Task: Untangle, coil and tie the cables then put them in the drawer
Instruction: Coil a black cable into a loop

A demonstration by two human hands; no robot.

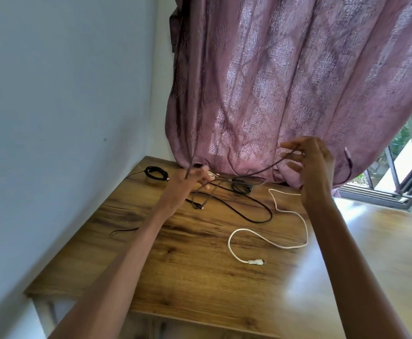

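I am looking down at a dark cable (261,170) that is hanging in a shallow sag between my two hands, thin and matte, its strand blurring against the pink curtain (273,81) behind it. My left hand (190,182) is pinching one end of the span over the far edge of the bench (187,265), fingers curled around it, with more dark loops trailing down from that hand onto the wood. My right hand (310,160) is raised at about 2 o'clock from the left, gripping the other end with the fingers partly spread. At 9 o'clock from the left hand a coiled black cable (156,174) is lying in a neat ring. Toward 5 o'clock a white cable (290,214) is snaking loosely across the bench, its plug end nearest me.
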